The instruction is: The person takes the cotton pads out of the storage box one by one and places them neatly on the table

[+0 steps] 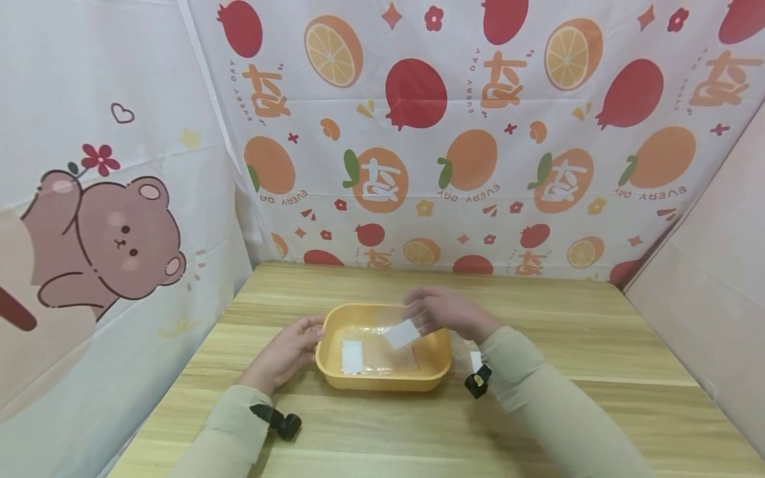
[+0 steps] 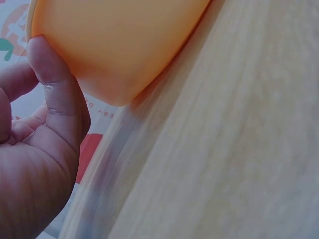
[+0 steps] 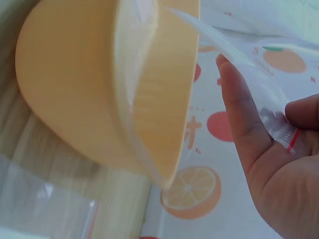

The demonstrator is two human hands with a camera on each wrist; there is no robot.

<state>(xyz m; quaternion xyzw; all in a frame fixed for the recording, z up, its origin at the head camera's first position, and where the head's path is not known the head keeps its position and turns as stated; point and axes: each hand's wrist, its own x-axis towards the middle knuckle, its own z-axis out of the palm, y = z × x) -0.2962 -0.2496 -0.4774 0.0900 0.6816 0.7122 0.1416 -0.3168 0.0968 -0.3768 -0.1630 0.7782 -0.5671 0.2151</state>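
A yellow plastic basin (image 1: 385, 383) stands on the table. At its left end my left hand (image 1: 287, 352) grips the rim, the thumb (image 2: 50, 62) lying against the outer wall in the left wrist view. Above the basin's right half, my right hand (image 1: 451, 312) pinches a clear zip bag (image 3: 276, 119) with a red closure strip. The bag's white label (image 1: 402, 334) hangs over the basin and is blurred. Inside the basin lies another clear bag with a white label (image 1: 352, 357).
Right of the basin, a further clear zip bag (image 3: 45, 199) with a red strip lies on the wooden table (image 1: 382, 431), partly behind my right sleeve. Fruit-print cloth (image 1: 418, 146) hangs behind the table, and a bear-print cloth (image 1: 119, 232) hangs on the left.
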